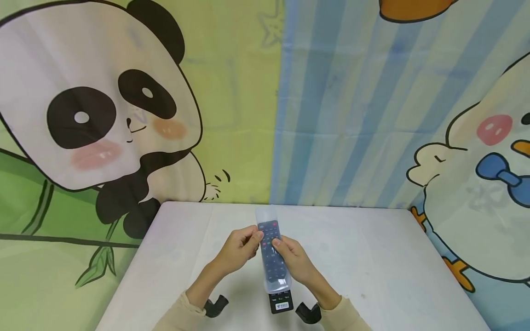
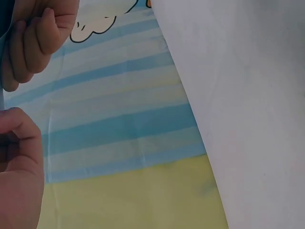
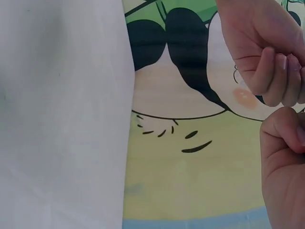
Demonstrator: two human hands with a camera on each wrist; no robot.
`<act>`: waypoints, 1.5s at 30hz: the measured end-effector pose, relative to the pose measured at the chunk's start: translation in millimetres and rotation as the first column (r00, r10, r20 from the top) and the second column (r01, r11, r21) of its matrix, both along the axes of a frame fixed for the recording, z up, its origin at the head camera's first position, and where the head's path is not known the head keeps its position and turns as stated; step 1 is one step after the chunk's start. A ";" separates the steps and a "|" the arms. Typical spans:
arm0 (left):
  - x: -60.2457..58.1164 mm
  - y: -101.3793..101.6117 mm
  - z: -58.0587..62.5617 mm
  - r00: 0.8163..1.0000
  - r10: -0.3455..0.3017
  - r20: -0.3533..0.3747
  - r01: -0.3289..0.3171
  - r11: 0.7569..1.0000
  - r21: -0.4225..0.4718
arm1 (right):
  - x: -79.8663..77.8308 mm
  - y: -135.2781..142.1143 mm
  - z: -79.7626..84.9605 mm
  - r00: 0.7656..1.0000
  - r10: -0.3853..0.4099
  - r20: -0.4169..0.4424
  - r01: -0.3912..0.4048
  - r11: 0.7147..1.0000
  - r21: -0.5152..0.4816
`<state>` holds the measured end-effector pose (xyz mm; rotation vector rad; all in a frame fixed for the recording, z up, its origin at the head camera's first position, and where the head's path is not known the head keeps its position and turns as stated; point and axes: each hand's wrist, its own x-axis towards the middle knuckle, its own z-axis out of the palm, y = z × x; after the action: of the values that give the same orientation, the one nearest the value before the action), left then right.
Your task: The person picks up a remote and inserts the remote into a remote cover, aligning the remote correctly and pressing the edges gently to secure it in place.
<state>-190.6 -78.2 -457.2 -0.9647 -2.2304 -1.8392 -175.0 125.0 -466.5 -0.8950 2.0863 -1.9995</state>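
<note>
A black remote control (image 1: 281, 303) with several rows of buttons is partly inside a clear plastic sleeve (image 1: 266, 214). Its lower end, with a white label, sticks out of the sleeve's near end, while the far end of the sleeve extends past the remote. My left hand (image 1: 238, 248) pinches the sleeve's left edge near the top between thumb and fingers. From the right, my right hand (image 1: 297, 263) grips the covered remote, thumb on its button side. Both wrist views show curled fingers at the frame's edge, with the remote mostly out of sight.
A white table (image 1: 372, 257) lies beneath the hands. Behind it hangs a curtain (image 1: 323, 115) with a panda, stripes and a white cartoon bird. Black curved pieces (image 1: 216, 306) show beside both wrists, next to the beige sleeves.
</note>
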 end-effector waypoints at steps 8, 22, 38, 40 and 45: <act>-0.7 -5.5 -1.3 0.998 0.036 0.050 -0.032 0.995 -0.092 | 3.5 -2.5 -5.1 0.999 0.035 -0.018 -0.035 0.999 -0.014; 14.5 5.0 0.8 0.989 -0.018 -0.147 0.037 0.991 0.130 | 12.6 -8.6 2.7 0.998 -0.044 0.047 0.050 0.988 -0.143; 22.9 7.5 4.5 0.911 0.144 -0.387 -0.207 0.971 -0.124 | 12.8 -3.0 9.7 0.996 -0.031 -0.081 0.039 0.995 0.088; 21.4 8.6 2.1 0.949 0.128 -0.289 -0.159 0.984 -0.085 | 12.4 -0.8 8.4 0.996 -0.019 -0.091 0.028 0.994 0.106; 17.8 9.9 -2.9 0.999 -0.016 0.045 0.012 0.996 0.085 | 12.1 2.9 7.0 0.990 0.061 -0.129 -0.052 0.996 0.073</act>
<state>-172.7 -68.4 -460.1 -0.9354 -2.1569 -1.9636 -162.9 127.8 -459.5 -1.0865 2.1568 -1.8763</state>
